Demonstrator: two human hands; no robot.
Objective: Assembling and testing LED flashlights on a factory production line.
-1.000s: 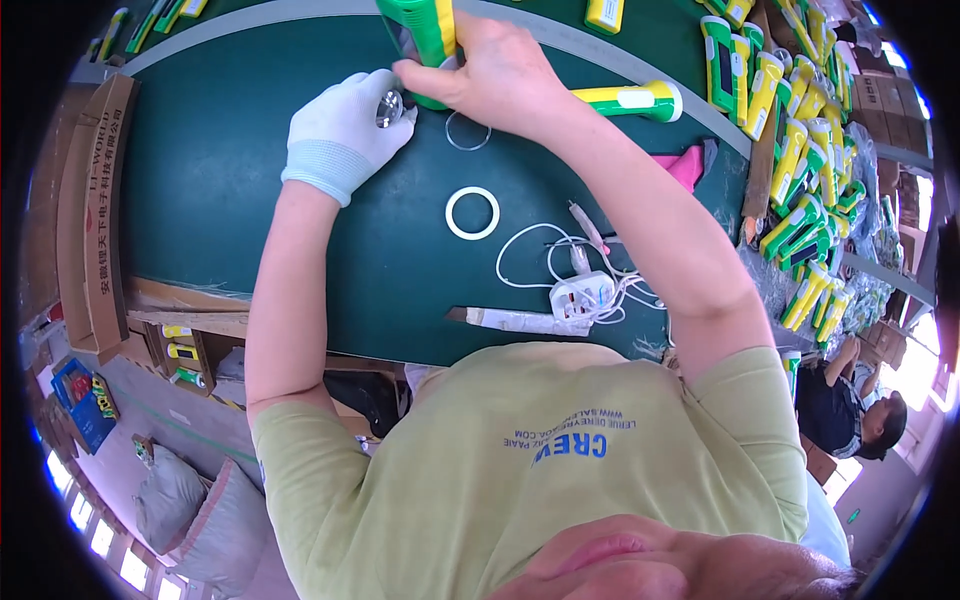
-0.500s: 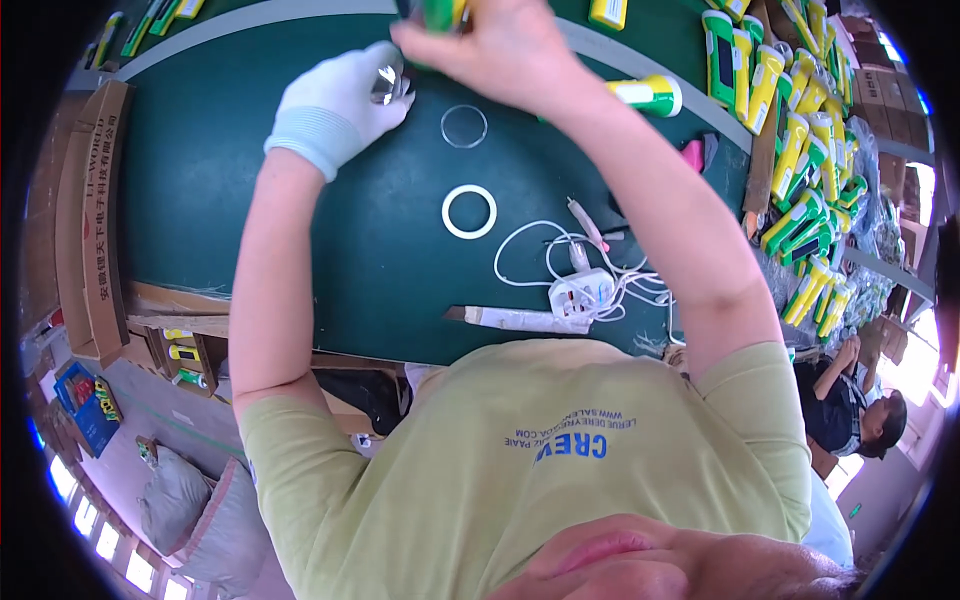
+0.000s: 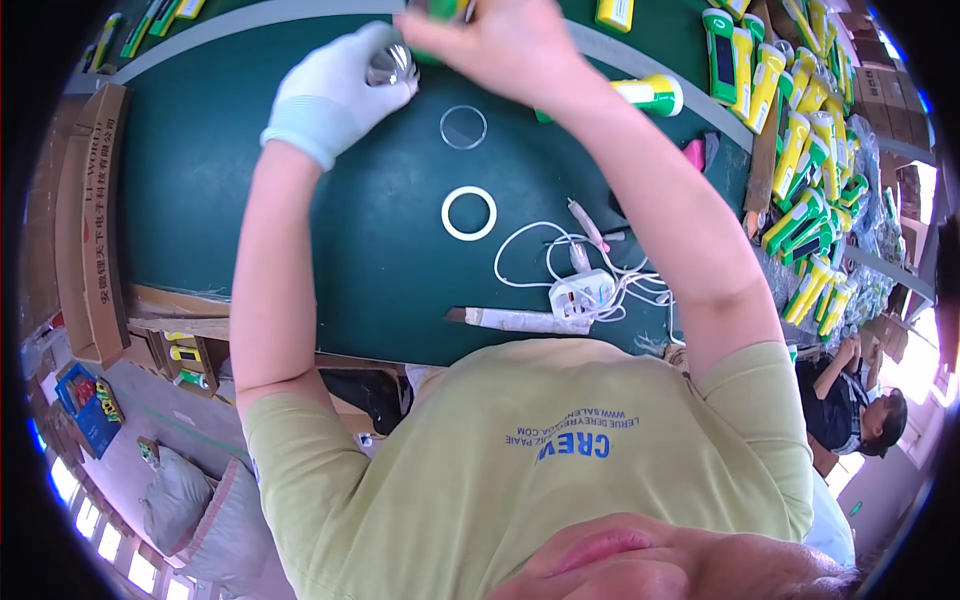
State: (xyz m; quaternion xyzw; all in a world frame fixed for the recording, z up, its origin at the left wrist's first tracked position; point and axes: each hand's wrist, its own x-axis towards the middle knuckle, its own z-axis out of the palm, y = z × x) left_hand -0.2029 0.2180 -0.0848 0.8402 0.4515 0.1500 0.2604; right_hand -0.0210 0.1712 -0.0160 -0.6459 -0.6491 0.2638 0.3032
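Observation:
My left hand (image 3: 335, 92), in a white glove, is closed around a shiny silver reflector cup (image 3: 394, 66) at the far side of the table. Just right of it, my bare right hand (image 3: 510, 50) grips a green and yellow flashlight (image 3: 443, 12). Motion blurs that hand, and the picture's top edge cuts off part of the flashlight. Nearer me lie a clear round lens (image 3: 464, 128) and a white ring (image 3: 448, 214). Beyond my right forearm, another yellow and green flashlight (image 3: 655, 95) rests on its side.
A white power strip (image 3: 582, 293) with tangled cords and a wrapped blade tool (image 3: 525, 320) lie near the table's front edge. Many flashlights (image 3: 800, 150) are heaped at the right. A cardboard box (image 3: 95, 220) stands at the left. Another person (image 3: 850, 405) sits at far right.
My left hand has tilted, and more of the reflector cup's shiny inside shows. My right hand and its flashlight have shifted slightly. The lens and ring stay put.

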